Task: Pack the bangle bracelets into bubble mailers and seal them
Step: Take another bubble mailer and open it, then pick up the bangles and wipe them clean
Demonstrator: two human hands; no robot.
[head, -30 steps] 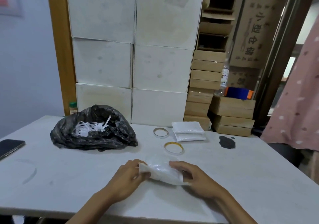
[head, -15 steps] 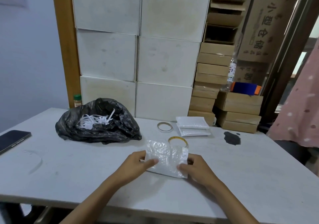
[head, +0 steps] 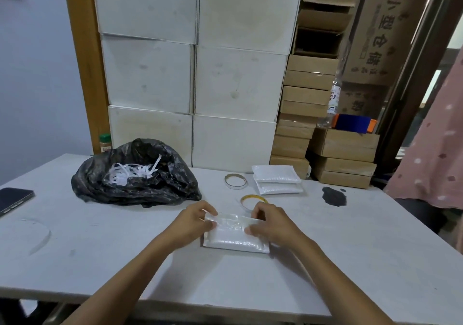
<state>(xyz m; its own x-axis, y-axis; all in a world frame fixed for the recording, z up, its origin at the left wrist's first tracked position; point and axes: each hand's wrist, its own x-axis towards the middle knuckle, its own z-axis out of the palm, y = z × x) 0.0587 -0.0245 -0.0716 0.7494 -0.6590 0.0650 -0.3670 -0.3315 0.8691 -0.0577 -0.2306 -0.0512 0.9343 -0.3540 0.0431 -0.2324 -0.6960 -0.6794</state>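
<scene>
Head view: bubble mailer point(head: 234, 237) flat on the worktop point(head: 350, 262), near the front edge, flap at the far side folded toward the body of the pouch. Left hand point(head: 193, 220) pinching the left end of the flap between thumb and fingers; right hand point(head: 269, 222) pinching the right end likewise. Contents of the mailer not visible.

Step in hand judged to be sealing. Recommended: flap edge kept parallel to the pouch edge before contact; pressure applied from the middle outward to both ends to avoid wrinkles and open corners; pouch kept flat so any bangle inside stays clear of the seam.

Gold bangle point(head: 253, 200) just beyond the right hand, silver bangle point(head: 235, 181) farther back, both unpacked. Two finished-looking mailers point(head: 275, 180) stacked beside them. Black bag point(head: 140, 186) with white strips to the left, well apart.
</scene>
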